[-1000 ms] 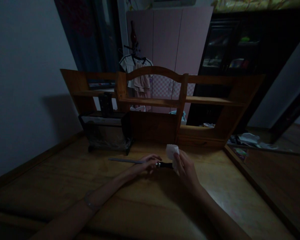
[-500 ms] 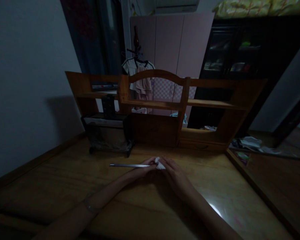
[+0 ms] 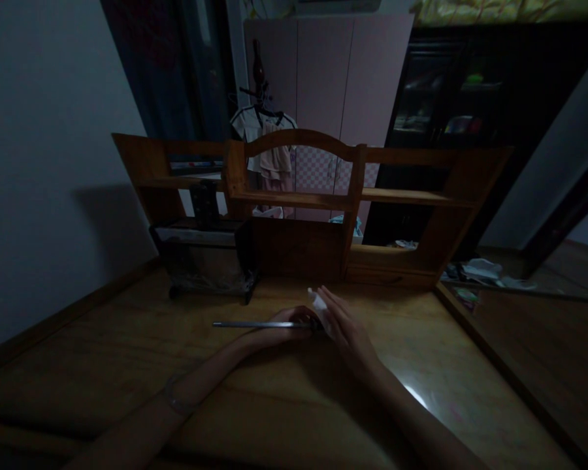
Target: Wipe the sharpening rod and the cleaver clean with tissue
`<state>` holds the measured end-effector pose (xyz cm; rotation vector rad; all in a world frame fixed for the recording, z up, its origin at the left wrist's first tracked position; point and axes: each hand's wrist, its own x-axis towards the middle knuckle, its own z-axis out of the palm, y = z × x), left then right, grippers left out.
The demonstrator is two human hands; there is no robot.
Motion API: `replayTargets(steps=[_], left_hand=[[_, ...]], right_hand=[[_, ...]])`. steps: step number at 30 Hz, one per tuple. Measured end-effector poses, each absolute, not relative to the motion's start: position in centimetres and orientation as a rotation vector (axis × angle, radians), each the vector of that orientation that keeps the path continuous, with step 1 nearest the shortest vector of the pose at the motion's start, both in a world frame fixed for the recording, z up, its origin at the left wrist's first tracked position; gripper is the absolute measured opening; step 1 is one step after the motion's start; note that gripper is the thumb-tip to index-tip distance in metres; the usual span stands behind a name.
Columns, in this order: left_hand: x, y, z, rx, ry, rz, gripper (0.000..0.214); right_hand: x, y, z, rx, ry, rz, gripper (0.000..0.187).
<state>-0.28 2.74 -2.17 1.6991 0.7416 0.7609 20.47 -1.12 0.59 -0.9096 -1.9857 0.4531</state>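
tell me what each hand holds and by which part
The left hand grips the knife where blade meets handle, blade pointing left. The right hand holds a white tissue against the hidden handle end.

- right hand [image 3: 347, 324] dropped from above the knife [image 3: 255, 324] onto its handle end; fingers now stretched flat, were curled half a second ago
- tissue [image 3: 318, 302] came down with it, from a raised wad to a corner showing past the fingertips
- black handle, exposed a second ago, now covered
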Motion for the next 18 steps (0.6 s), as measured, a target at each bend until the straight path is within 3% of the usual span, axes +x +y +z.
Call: replayTargets(steps=[5, 18], left_hand=[[-0.3, 3.3, -3.0, 1.697, 0.695, 0.804, 0.039], [0.2, 3.6, -4.1, 1.441, 0.683, 0.88, 0.054]], right_hand=[[19.6, -1.5, 0.0, -0.791, -2.298, 0.44, 0.04], [20.5, -1.7, 0.2, -0.906, -2.266, 0.512, 0.05]])
